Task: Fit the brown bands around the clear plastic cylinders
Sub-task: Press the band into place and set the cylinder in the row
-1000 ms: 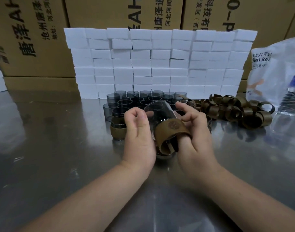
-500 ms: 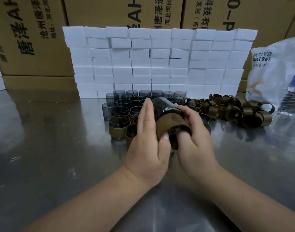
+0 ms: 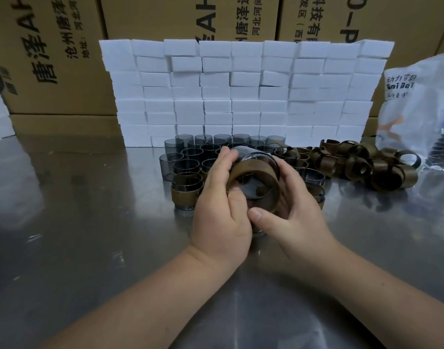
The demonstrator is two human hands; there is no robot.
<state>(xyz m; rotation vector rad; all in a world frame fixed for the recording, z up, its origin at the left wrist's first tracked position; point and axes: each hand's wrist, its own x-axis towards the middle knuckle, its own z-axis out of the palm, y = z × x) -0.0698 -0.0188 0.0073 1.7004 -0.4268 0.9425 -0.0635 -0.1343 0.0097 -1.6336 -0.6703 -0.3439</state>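
Head view: at frame centre, above a steel table (image 3: 90, 222), a left hand (image 3: 221, 212) and a right hand (image 3: 299, 215) clasp one tilted cylinder (image 3: 256, 154), its open mouth toward the camera and a brown band (image 3: 248, 169) partly round it. The left fingers curl over the wall with the thumb at the band's edge; the right hand cups the other side, thumb beneath. The thin clear plastic looks light, rigid and slick, and might crack if squeezed; the band seems pliable and springy. It is best held by the bare wall while pushing the band at its rim. Bare cylinders (image 3: 190, 157) stand behind; loose bands (image 3: 367, 167) heap at centre right.
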